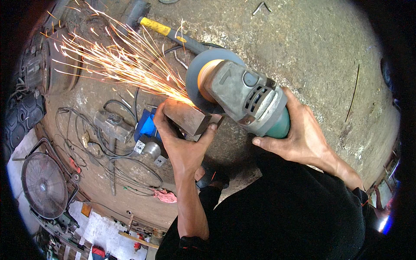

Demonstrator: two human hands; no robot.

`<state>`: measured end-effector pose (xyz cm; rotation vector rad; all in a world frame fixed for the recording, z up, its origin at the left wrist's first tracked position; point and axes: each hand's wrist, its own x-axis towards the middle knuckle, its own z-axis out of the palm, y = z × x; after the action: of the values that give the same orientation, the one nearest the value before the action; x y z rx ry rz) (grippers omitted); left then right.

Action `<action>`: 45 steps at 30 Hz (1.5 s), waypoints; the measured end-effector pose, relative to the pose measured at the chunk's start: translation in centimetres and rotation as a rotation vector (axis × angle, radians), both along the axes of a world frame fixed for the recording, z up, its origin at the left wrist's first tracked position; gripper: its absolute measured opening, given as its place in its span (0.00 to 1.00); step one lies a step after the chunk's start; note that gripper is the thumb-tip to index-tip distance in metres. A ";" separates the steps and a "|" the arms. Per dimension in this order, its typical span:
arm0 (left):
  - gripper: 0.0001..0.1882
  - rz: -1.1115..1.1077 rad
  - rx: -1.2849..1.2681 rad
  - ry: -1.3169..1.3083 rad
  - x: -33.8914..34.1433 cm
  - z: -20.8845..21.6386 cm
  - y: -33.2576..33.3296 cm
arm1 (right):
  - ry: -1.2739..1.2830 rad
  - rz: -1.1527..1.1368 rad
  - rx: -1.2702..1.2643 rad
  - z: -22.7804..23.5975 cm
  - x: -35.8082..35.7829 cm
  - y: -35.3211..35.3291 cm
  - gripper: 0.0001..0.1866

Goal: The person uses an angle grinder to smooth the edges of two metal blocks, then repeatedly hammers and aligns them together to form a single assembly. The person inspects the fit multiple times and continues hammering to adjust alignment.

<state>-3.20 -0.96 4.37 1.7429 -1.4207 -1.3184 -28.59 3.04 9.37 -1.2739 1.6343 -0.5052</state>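
My right hand (301, 132) is wrapped round the green rear body of an angle grinder (251, 93). The grinder's dark disc (193, 84) touches the top edge of a brown metal block (184, 116), and orange sparks (125, 71) fly from there to the upper left. With fingers along one side and the thumb at the near right corner, my left hand (184, 149) grips the block. The block's underside, and what it rests on, are hidden by my hand.
Beyond the disc lies a hammer with a yellow and grey handle (158, 28). A second hammer (113, 123), cables (125, 160), a metal cylinder (151, 149) and a pink cloth (164, 196) lie to the left. A round fan (44, 185) stands at the far left.
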 end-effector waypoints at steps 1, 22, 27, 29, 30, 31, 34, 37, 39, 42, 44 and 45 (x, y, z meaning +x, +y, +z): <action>0.58 -0.012 -0.010 -0.013 -0.1 0.0 0.0 | 0.001 0.000 0.001 0.0 0.0 0.0 0.44; 0.56 -0.016 0.035 -0.055 0.9 0.2 -0.6 | 0.039 -0.002 -0.036 0.1 0.0 -0.1 0.46; 0.52 0.167 0.281 0.207 1.2 0.1 -0.5 | 0.016 -0.040 -0.046 0.0 0.1 -0.1 0.45; 0.52 0.167 0.268 0.246 1.0 0.0 -0.3 | 0.040 -0.027 -0.074 0.0 0.1 -0.3 0.45; 0.52 0.155 0.266 0.244 0.9 0.0 -0.2 | 0.034 -0.028 -0.077 0.0 0.2 -0.4 0.45; 0.52 0.152 0.271 0.241 0.8 0.0 -0.1 | 0.029 -0.025 -0.087 0.0 0.2 -0.5 0.45; 0.52 0.150 0.278 0.242 0.5 0.1 0.1 | -0.008 -0.053 0.057 0.3 0.3 -0.7 0.47; 0.51 0.149 0.279 0.256 0.4 0.3 0.0 | -0.039 -0.073 0.148 0.6 0.2 -0.8 0.48; 0.51 0.149 0.278 0.258 0.3 0.4 0.0 | -0.045 -0.074 0.150 0.7 0.2 -0.8 0.48; 0.51 0.149 0.274 0.258 0.2 0.6 -0.1 | -0.041 -0.073 0.145 0.6 0.2 -0.8 0.48; 0.51 0.148 0.276 0.277 0.1 0.7 -0.2 | -0.034 -0.075 0.165 0.5 0.2 -0.8 0.48; 0.51 0.145 0.282 0.244 0.1 0.8 -0.2 | -0.043 -0.074 0.144 0.5 0.2 -0.8 0.47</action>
<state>-3.11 -1.12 5.14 1.7478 -0.9943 -1.6480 -28.38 2.29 9.86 -1.0927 1.6558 -0.4482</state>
